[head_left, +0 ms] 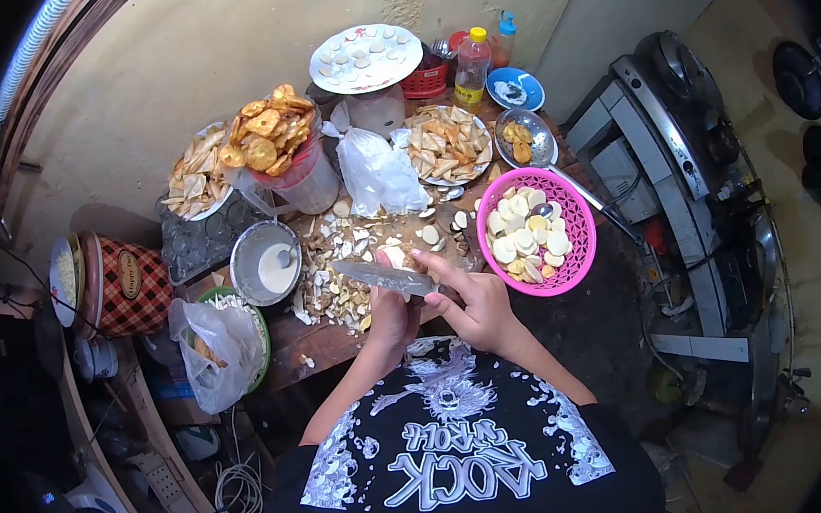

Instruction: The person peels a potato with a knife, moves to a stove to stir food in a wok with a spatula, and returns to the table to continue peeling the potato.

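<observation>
Above the near edge of the table, my right hand is closed around the handle end of a knife. The broad grey blade points left and crosses in front of my left hand. My left hand is closed on a pale peeled root piece, partly hidden behind the blade. White and brown peelings lie scattered on the table under both hands. To the right, a pink basket holds many pale round slices and a spoon.
A metal pot of whitish liquid stands left of the peelings. Behind are a white plastic bag, a container of fried chips and plates of folded pastries. A skimmer rests at right, near the stove.
</observation>
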`<action>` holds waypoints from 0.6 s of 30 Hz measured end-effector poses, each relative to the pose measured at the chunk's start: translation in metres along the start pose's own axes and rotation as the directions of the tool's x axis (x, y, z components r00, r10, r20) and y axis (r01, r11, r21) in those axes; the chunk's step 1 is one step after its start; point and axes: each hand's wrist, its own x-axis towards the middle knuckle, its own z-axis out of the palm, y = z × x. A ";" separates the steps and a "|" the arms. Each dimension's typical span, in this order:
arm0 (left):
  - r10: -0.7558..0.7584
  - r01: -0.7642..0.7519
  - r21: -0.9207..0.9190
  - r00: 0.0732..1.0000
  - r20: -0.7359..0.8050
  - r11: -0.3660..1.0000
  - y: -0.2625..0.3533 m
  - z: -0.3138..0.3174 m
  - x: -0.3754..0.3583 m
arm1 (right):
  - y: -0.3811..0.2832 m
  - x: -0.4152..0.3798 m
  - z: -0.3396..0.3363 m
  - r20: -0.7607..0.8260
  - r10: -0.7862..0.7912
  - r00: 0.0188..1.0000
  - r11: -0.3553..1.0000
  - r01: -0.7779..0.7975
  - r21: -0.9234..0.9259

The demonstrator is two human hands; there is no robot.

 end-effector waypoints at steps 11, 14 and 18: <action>0.401 -0.427 0.301 0.904 0.147 0.852 -0.013 -0.013 0.004 | -0.009 0.000 0.003 0.047 0.075 0.996 0.993 -0.079 0.086; 0.439 -0.480 0.336 0.877 0.195 0.810 -0.002 -0.009 -0.001 | -0.004 -0.002 0.015 -0.045 0.072 0.996 0.981 -0.063 0.182; 0.536 -0.561 0.439 0.822 0.194 0.702 -0.013 -0.025 0.007 | 0.002 -0.009 0.029 0.021 0.241 0.970 0.816 -0.215 0.537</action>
